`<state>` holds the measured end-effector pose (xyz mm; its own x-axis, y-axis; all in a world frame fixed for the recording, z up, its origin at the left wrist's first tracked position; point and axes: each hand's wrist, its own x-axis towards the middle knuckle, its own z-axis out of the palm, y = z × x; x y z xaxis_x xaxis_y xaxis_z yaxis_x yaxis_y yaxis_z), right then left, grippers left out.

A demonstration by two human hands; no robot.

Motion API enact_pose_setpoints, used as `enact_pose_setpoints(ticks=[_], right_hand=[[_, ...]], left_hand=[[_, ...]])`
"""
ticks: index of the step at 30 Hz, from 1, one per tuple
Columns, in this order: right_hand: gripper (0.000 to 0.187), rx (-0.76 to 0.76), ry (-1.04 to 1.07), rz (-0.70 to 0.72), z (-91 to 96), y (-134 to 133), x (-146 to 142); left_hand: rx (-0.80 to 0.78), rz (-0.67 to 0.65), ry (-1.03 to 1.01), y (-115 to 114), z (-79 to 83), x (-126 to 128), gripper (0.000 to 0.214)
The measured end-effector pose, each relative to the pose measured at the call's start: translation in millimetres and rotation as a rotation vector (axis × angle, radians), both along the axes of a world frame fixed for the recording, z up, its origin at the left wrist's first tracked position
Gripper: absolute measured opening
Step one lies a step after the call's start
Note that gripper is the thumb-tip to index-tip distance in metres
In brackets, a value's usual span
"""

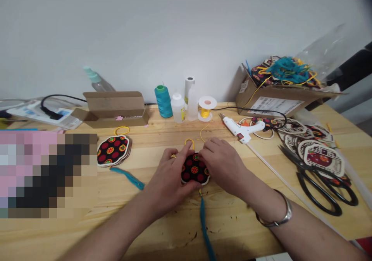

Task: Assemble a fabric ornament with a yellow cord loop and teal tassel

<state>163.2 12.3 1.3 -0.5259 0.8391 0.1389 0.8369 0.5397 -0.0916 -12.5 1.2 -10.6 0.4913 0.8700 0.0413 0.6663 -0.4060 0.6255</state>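
Blue tassel point(203, 218) laid nearest, likely soft; black dotted piece point(194, 170) set between left grip point(171, 177) and right grip point(220, 164) over tabletop point(165, 232), probably light, stiff, best taken by rim; left half spread, piece held by edges; right bunched over right side, pinch cannot be told; yellow loop point(189, 140) seen beyond

Wooden table point(170, 236) with teal tassels point(204, 222), white glue gun point(235, 127), thread cone point(164, 103), cardboard boxes point(114, 103)

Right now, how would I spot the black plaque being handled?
On the wooden table, find the left hand and right hand. Between them is the black plaque, yellow loop above, teal tassel below. Unlike the similar stack at left, it has both hands on it.
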Motion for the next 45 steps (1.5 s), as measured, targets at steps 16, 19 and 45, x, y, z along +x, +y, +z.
enact_pose_setpoints(ticks=[16, 19, 45], right_hand=[[0.012, -0.286, 0.384, 0.02, 9.5, -1, 2], [0.013, -0.53, 0.964, 0.056, 27.9, -2, 16], [0.012, -0.003, -0.113, 0.033, 3.2, -12, -11]], left_hand=[[-0.011, -0.001, 0.005, 0, -0.5, 0, 0.082], [-0.017, 0.011, 0.005, -1, 1.0, 0, 0.081], [0.003, -0.023, -0.008, 1, -0.8, -1, 0.083]])
